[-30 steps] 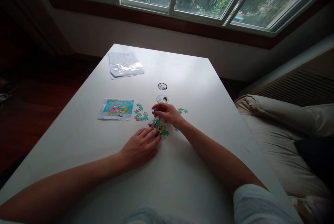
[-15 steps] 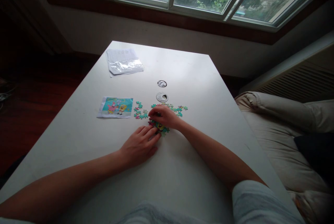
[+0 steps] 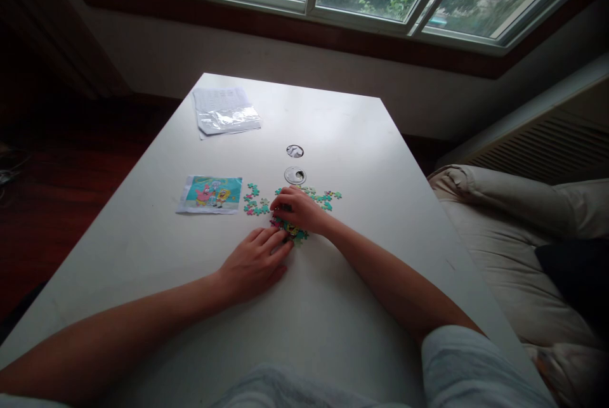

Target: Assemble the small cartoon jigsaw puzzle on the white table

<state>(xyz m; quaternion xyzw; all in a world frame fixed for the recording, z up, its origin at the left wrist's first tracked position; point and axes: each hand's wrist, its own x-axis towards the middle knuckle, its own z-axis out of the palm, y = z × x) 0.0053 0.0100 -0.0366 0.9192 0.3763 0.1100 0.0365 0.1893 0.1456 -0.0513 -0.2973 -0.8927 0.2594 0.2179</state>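
Note:
My left hand (image 3: 254, 262) lies flat on the white table (image 3: 333, 306), fingers stretched out, fingertips touching the near edge of a small joined patch of jigsaw pieces (image 3: 292, 232). My right hand (image 3: 297, 208) rests over the far side of that patch with fingers curled down and pressed on the pieces; whether it grips one is hidden. Loose teal and pink puzzle pieces (image 3: 254, 203) lie just left of it, and more loose pieces (image 3: 328, 197) lie to its right. A cartoon reference picture (image 3: 210, 194) lies flat further left.
A clear plastic bag on a paper sheet (image 3: 226, 114) lies at the table's far left. Two round cable holes (image 3: 295, 163) sit in the table's middle. A cushioned seat (image 3: 514, 249) stands to the right, and windows run along the far wall.
My right hand has drawn back from the loose pieces toward me and come down onto the joined patch. My left hand has stayed in place.

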